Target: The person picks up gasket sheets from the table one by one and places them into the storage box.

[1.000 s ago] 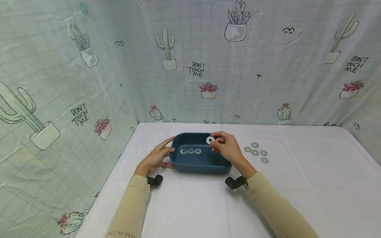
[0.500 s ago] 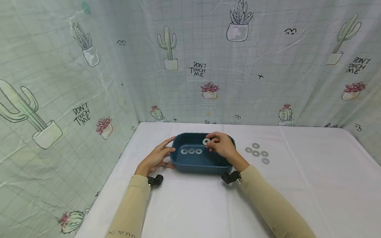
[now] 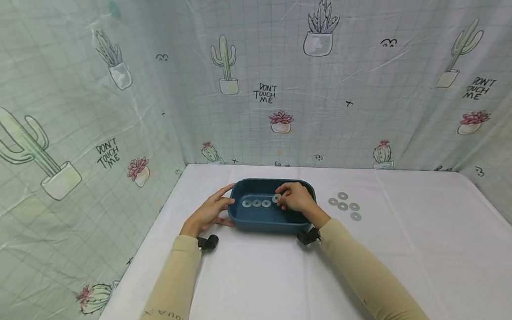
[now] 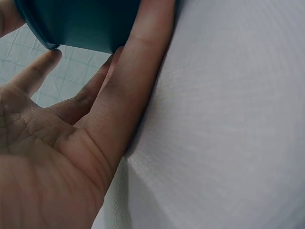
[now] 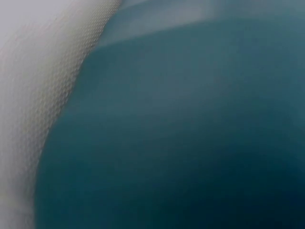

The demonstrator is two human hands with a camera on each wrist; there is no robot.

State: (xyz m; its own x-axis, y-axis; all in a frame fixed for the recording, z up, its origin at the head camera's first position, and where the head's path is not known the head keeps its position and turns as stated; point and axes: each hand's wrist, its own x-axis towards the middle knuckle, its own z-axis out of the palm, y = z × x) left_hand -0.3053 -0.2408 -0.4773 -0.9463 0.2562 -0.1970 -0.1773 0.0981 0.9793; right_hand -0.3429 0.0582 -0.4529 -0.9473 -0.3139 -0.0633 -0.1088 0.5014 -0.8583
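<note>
A dark blue rectangular dish (image 3: 251, 226) rests on the white cloth. Three flat metal washers lie in a row on its floor, among them a left washer (image 3: 247, 204) and a right washer (image 3: 266, 204). My left hand (image 3: 207, 215) holds the dish's left end with spread fingers, thumb along the near wall; the left wrist view shows these fingers against the dish wall (image 4: 86, 24). Inside the dish, my right hand (image 3: 297, 197) pinches another washer (image 3: 276, 198), low and tilted, right of the row. Close up, the right wrist view shows only blurred dish wall (image 5: 167, 119) and pale fabric.
Several loose washers (image 3: 343, 206) lie flat on the table to the right of the dish. A white cloth (image 3: 256, 289) covers the table. Behind and at the sides hangs a curtain (image 3: 249, 130) with cactus prints.
My right hand has moved left and then down into the dish with the pinched washer, toward the row's right end. The left hand and dish stay in place.
</note>
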